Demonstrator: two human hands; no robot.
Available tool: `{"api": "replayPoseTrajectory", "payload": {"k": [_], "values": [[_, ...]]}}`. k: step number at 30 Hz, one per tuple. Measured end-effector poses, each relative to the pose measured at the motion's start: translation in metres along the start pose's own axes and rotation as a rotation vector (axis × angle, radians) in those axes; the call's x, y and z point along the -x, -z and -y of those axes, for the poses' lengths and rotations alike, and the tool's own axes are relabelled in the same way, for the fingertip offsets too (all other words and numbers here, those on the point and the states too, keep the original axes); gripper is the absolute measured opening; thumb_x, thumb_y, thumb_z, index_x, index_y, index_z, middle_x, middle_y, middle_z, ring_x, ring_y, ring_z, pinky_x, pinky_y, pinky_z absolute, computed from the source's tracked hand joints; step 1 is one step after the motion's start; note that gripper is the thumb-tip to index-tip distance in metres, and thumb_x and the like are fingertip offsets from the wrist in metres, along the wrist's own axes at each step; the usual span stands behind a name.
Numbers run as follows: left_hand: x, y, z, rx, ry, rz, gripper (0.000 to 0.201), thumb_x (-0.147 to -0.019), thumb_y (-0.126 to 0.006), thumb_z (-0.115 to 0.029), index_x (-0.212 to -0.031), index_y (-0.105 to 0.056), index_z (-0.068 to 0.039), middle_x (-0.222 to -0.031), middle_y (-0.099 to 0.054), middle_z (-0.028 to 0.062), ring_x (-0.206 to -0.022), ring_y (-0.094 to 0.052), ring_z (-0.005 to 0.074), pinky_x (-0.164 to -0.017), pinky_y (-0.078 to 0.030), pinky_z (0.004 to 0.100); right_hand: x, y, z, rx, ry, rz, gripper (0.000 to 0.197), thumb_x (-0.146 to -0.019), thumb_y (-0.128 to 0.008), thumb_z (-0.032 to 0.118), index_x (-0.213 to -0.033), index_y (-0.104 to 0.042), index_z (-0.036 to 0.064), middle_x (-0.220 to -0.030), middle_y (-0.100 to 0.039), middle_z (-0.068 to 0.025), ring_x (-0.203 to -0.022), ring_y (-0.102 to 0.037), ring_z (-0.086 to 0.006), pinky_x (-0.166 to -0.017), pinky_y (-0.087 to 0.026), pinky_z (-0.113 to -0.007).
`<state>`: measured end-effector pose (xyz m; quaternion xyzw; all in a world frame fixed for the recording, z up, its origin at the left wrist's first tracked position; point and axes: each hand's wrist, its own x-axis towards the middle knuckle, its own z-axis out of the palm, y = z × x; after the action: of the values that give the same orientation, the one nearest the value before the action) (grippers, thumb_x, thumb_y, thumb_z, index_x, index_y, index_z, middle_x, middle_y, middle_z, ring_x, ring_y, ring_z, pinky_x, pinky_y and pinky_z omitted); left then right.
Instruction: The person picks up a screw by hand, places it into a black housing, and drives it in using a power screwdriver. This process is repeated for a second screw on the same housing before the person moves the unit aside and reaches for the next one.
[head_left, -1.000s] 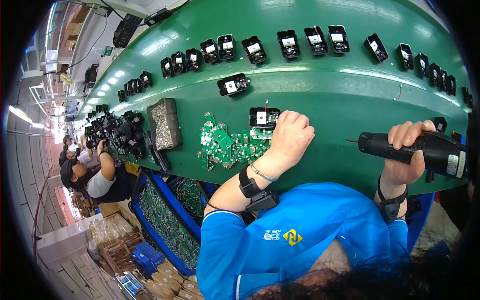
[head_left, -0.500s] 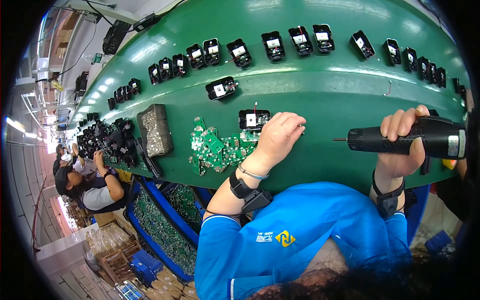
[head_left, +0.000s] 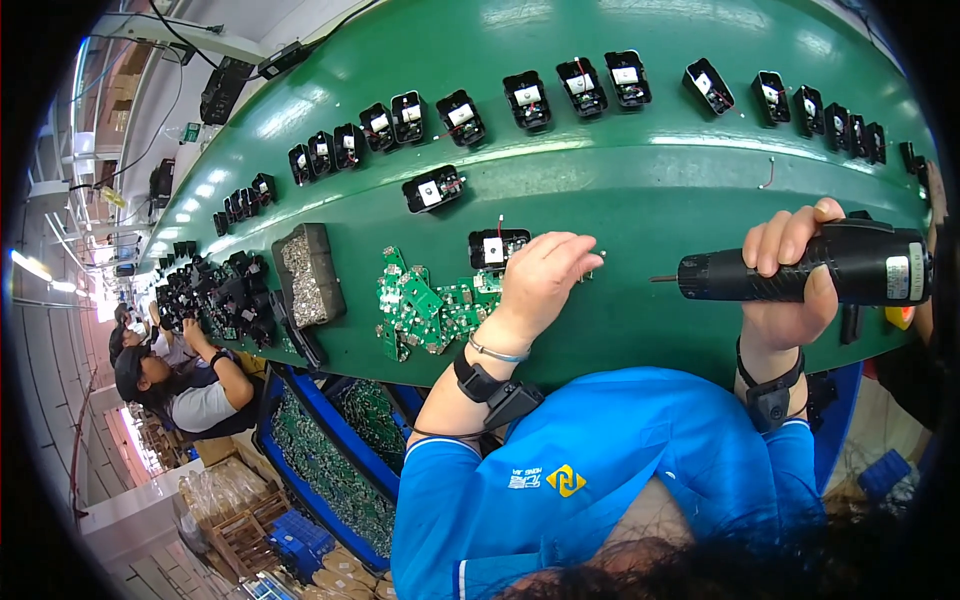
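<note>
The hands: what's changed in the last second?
The left hand has partly uncurled. The driver has swung nearer level and edged left. The view shifted, so the whole scene slid left. Unchanged: the right hand grips the driver; the cases keep their places.

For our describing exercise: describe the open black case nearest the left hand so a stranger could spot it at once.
On the long green table, find the pile of loose green circuit boards. The open black case sits just beyond the pile's right end. Unlike the other black cases, it is partly hidden by the person's left hand.
</note>
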<state>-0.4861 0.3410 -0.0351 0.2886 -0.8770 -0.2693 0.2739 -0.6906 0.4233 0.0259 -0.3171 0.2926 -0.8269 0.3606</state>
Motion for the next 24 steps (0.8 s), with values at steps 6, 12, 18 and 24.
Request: {"api": "replayPoseTrajectory", "payload": {"k": [6,12,18,24], "values": [[0.012,-0.015,-0.016,1.458,0.693,0.040,0.014,-0.075,-0.059,-0.014,-0.086,-0.057,-0.004,-0.073,-0.056,0.0066,-0.060,-0.052,0.0146,-0.052,-0.042,0.0237,-0.010,-0.012,0.013,-0.244,0.090,0.093,0.048,-0.075,-0.053,0.025,-0.113,-0.034,0.0037,-0.074,-0.045,-0.0038,-0.060,-0.045,-0.0139,-0.054,-0.038,-0.028],[0.006,-0.020,-0.039,1.867,0.865,-0.017,0.017,-0.076,-0.058,-0.016,-0.088,-0.055,-0.003,-0.077,-0.055,0.0050,-0.063,-0.052,0.0137,-0.055,-0.044,0.0236,-0.007,-0.016,0.015,-0.246,0.128,0.121,0.051,-0.074,-0.055,0.025,-0.114,-0.032,0.0026,-0.074,-0.044,-0.0039,-0.060,-0.045,-0.0141,-0.054,-0.039,-0.028],[0.011,-0.035,-0.036,2.089,0.602,-0.014,0.015,-0.076,-0.058,-0.014,-0.088,-0.057,-0.005,-0.077,-0.056,0.0055,-0.063,-0.052,0.0153,-0.056,-0.044,0.0255,-0.004,-0.015,0.016,-0.270,0.145,0.091,0.051,-0.074,-0.055,0.025,-0.113,-0.031,0.0015,-0.074,-0.044,-0.0043,-0.060,-0.045,-0.0140,-0.054,-0.039,-0.028],[0.011,-0.030,-0.042,2.003,0.764,0.010,0.016,-0.076,-0.058,-0.016,-0.086,-0.057,-0.004,-0.072,-0.057,0.0065,-0.061,-0.054,0.0145,-0.055,-0.045,0.0252,-0.002,-0.016,0.017,-0.248,0.167,0.116,0.052,-0.074,-0.056,0.025,-0.114,-0.031,0.0020,-0.075,-0.045,-0.0042,-0.060,-0.045,-0.0140,-0.054,-0.039,-0.028]]}}
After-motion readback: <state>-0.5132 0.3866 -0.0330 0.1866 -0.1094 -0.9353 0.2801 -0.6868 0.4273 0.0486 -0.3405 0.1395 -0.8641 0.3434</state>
